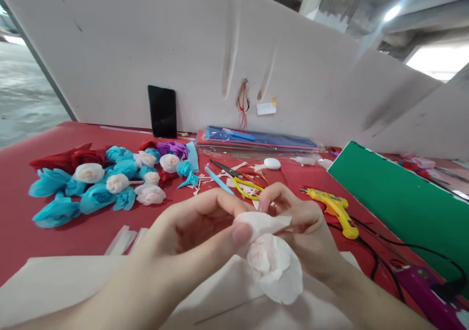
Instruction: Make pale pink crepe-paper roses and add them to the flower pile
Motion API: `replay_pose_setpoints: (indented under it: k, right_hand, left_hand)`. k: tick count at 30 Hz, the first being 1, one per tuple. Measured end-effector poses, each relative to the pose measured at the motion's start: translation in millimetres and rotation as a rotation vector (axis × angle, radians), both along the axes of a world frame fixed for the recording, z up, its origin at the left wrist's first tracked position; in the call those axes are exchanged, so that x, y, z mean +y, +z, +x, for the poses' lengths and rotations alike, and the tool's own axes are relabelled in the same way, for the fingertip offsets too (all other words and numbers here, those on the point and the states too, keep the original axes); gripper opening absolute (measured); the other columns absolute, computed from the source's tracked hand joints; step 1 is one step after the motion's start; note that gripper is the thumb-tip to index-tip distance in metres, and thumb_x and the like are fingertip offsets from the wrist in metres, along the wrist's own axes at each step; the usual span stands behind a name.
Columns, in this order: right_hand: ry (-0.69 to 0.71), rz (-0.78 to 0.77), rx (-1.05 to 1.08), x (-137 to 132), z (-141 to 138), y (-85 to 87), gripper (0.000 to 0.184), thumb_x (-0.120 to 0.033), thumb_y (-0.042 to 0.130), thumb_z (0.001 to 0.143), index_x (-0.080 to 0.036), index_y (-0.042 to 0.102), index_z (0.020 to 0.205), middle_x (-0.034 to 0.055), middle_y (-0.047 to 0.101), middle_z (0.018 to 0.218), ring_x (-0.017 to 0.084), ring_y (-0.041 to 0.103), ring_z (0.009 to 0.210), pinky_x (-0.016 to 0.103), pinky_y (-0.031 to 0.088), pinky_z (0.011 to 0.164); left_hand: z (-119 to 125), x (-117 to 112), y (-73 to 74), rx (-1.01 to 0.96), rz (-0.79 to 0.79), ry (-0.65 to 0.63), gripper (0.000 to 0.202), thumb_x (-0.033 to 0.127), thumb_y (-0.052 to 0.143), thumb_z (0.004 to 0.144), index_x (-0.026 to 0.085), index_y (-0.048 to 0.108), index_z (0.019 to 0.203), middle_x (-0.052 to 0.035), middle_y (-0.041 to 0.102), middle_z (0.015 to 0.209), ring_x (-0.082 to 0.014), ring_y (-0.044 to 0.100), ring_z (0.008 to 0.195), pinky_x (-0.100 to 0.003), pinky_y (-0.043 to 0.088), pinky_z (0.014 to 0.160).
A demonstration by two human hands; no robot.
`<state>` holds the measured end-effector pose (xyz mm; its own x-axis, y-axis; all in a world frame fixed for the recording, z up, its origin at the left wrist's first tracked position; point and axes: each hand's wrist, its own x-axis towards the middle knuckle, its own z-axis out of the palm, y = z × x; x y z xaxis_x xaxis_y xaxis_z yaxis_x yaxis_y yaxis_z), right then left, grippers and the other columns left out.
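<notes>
A pale pink paper flower (275,270) with layered petals is held up in front of me, its open face tilted toward the camera. A loose-edged paper petal (261,222) stands at its upper left side. My left hand (194,239) pinches this petal, thumb in front and fingers curled behind. Behind the flower, my right hand (309,230) has its fingers bent and closed around the flower's back and the petal's right end; its exact grip is partly hidden. Beneath both hands lies a white sheet (54,276).
Finished blue, pink, red and purple paper flowers (98,198) lie at the left. Scissors (240,181) rest among paper scraps beyond my hands. A yellow glue gun (335,208) with its cable is at the right, beside a green board (399,208). A dark phone (162,111) leans against the wall.
</notes>
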<state>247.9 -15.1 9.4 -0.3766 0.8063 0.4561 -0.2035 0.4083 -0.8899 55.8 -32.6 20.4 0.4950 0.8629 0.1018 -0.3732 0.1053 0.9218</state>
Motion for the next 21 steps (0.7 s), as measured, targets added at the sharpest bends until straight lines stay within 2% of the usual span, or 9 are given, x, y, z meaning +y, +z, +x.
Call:
replay_pose_setpoints:
  k: [7,14,17,21]
  right_hand:
    - [-0.038,0.025,-0.031,-4.8,1.2,7.8,0.01,-0.028,0.078,0.075,-0.035,0.079,0.083,-0.0001,0.05,0.08,0.009,0.048,0.071,0.023,0.04,0.06]
    - [-0.056,-0.012,-0.035,-4.7,0.8,11.3,0.022,-0.016,0.081,0.07,-0.035,0.079,0.081,-0.0025,0.045,0.077,0.008,0.045,0.07,0.022,0.041,0.061]
    - [-0.051,-0.069,0.007,-4.8,-1.1,13.1,0.028,-0.006,0.08,0.067,-0.033,0.079,0.076,-0.0033,0.045,0.076,0.007,0.047,0.07,0.021,0.043,0.062]
    - [-0.047,-0.091,0.054,-5.7,-3.8,15.5,0.034,0.002,0.077,0.066,-0.031,0.079,0.074,-0.0038,0.048,0.074,0.007,0.049,0.068,0.021,0.045,0.061]
  left_hand:
    - [2.7,0.1,0.2,0.049,0.093,0.137,0.009,0.038,0.07,0.081,0.03,0.072,0.077,0.0055,0.07,0.069,-0.009,0.066,0.065,-0.007,0.052,0.057]
    - [-3.6,-1.9,-1.8,0.171,0.137,0.206,0.006,0.039,0.07,0.081,0.033,0.071,0.079,0.0035,0.071,0.071,-0.0124,0.066,0.063,-0.013,0.054,0.058]
    - [-2.8,-0.3,0.0,0.176,0.131,0.258,0.011,0.043,0.073,0.076,0.032,0.072,0.075,0.002,0.07,0.065,-0.0134,0.064,0.058,-0.014,0.053,0.052]
    - [-0.4,1.4,4.3,0.17,0.024,0.26,0.017,0.046,0.077,0.07,0.03,0.072,0.067,0.0,0.065,0.057,-0.0156,0.06,0.056,-0.02,0.054,0.052]
